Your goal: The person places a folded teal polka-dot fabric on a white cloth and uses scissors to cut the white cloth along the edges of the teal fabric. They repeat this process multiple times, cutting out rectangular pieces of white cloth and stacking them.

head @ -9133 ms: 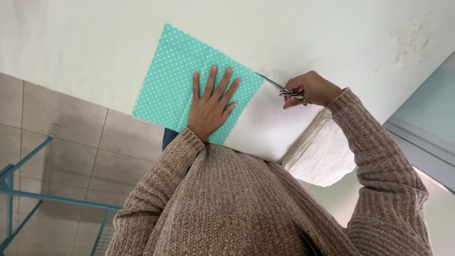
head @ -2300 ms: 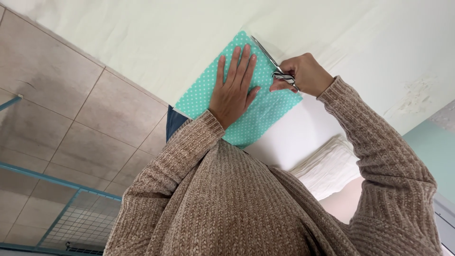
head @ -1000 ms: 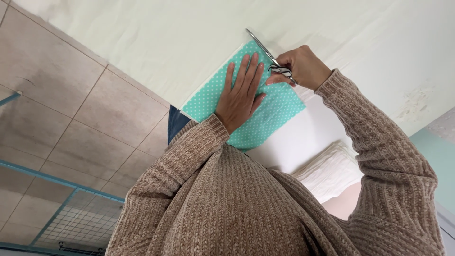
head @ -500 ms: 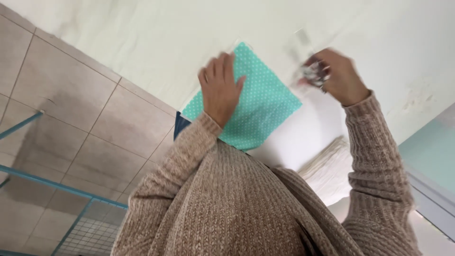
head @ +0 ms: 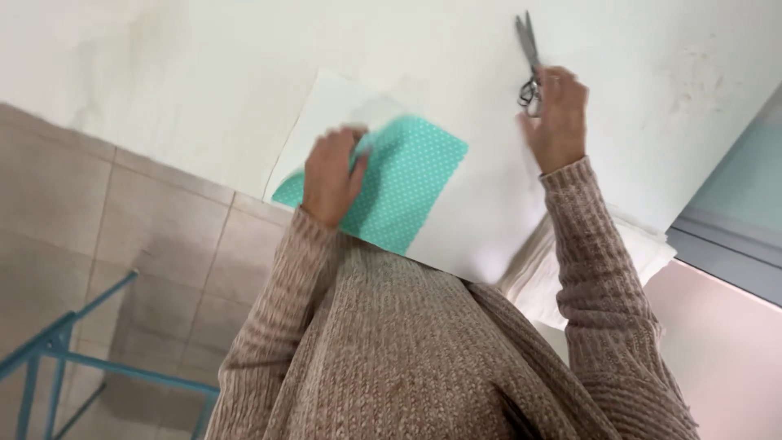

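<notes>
With our left hand [head: 330, 175] gripping the teal dotted sheet [head: 399, 191] over the white paper [head: 481, 212] on the counter [head: 163, 73], our right hand [head: 554, 114], clamped on the scissors [head: 528, 57], should keep blades pointed away.

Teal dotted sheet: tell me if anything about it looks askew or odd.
The teal dotted sheet lies at an angle across the white sheet beneath it, edges not parallel. The left hand grips its upper corner, which looks lifted and blurred. The right hand holds the scissors away from it, blades shut.
</notes>
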